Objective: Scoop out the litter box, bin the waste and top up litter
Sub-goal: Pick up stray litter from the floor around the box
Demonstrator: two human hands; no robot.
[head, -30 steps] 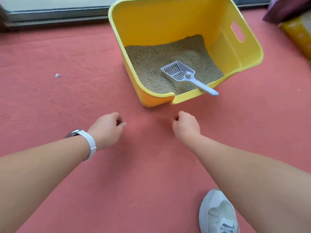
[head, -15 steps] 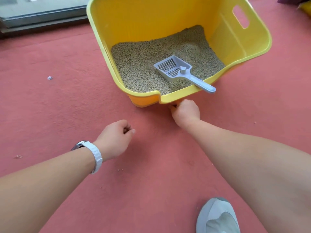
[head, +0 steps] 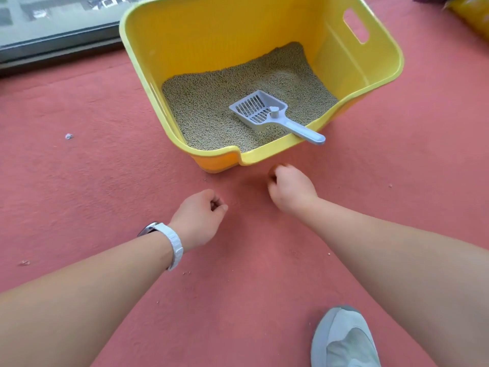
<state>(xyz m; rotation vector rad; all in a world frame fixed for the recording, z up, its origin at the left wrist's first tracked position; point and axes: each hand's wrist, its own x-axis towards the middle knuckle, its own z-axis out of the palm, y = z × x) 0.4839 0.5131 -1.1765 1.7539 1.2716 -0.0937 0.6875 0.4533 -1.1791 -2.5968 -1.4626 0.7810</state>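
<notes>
Down at the far left of the pink floor [head: 79, 181] lies a small pale scrap [head: 69, 136], and nearer me a darker crumb [head: 24, 263], both well apart from everything else. Along the top left edge runs a grey window track [head: 53, 46].

My left hand [head: 200, 217] comes next, held over the floor with its fingers curled loosely inward and the thumb tip showing at the front; it holds nothing that I can see. A white watch strap [head: 173, 246] wraps that wrist. A few loose grains lie on the floor near my forearm.

Beyond my hands sits the yellow litter box [head: 190, 41], its low front lip turned toward me. A bed of beige litter [head: 211, 102] covers the bottom, piled higher toward the back wall. On it lies the grey slotted scoop [head: 258, 109], basket toward the left and back, handle pointing right and resting across the front rim so its end sticks out over the edge.

My right hand [head: 292, 192] is just in front of that lip, near it but not touching, fingers curled under; it is slightly blurred, and I cannot tell whether anything is pinched in it.

At the bottom right is the toe of my pale grey shoe [head: 344, 337]. In the top right corner something yellow [head: 471, 14] lies on the floor, too cropped to identify.
</notes>
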